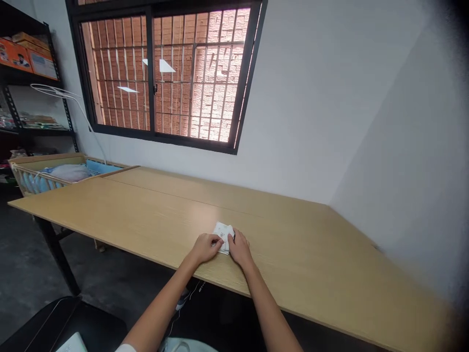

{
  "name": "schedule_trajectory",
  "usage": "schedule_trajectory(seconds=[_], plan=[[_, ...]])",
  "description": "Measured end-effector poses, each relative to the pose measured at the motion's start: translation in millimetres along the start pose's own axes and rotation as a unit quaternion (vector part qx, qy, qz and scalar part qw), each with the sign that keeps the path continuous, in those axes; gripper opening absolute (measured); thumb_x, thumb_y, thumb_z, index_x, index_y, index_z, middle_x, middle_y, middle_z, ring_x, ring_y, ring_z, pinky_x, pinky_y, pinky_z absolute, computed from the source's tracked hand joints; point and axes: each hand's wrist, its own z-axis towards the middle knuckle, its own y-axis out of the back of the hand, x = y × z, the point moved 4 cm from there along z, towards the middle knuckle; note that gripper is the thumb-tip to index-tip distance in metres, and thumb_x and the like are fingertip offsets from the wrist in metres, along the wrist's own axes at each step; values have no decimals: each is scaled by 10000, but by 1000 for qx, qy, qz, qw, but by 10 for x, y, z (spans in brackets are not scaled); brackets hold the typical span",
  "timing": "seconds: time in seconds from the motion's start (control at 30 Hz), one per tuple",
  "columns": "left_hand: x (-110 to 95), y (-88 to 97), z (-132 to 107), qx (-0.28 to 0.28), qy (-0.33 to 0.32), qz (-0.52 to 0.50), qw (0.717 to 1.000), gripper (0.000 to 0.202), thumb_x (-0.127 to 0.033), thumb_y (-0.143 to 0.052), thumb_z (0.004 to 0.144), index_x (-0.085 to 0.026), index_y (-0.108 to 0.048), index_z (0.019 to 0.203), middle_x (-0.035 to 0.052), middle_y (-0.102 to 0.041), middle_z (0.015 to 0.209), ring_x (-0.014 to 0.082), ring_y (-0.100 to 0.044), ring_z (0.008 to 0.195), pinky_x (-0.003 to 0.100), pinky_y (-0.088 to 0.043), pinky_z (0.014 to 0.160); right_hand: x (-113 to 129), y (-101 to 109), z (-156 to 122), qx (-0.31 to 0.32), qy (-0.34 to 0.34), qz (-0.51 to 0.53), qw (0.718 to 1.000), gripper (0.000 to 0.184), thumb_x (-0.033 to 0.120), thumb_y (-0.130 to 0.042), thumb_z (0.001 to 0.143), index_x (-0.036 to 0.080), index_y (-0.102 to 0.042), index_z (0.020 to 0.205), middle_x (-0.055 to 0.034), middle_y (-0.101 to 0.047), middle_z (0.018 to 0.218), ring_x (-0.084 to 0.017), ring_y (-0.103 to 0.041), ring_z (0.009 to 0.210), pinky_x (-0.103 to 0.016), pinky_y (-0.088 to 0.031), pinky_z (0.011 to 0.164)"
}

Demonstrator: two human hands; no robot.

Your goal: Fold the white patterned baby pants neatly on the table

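Note:
A small white folded cloth with a faint pink print [223, 231] lies on the long wooden table [311, 254], near its front edge. My left hand [205, 246] rests on the cloth's left side with fingers curled onto it. My right hand [239, 247] presses on its right side, fingers bent over the edge. Both hands hide the nearer half of the cloth.
A wooden crib with blue padding [54, 172] stands at the table's far left end. Black shelving with orange boxes [25, 58] fills the left wall. A barred window [168, 73] is behind. A black chair [66, 322] sits at the lower left.

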Motion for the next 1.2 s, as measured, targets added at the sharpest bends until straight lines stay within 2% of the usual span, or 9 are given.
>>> schedule_trajectory(seconds=[1.2], plan=[[14,2,-18,3,-3,-8,1000,350,-473,-526,1014,-174,-698,951,26,-720,892,167,-670,816,388,-531,863,28,11,-25,1,-5,-9,1000,431,311,-376,1021,136,-518,1388,-153,-612,1345,-262,-533,1266,-364,-358,1043]])
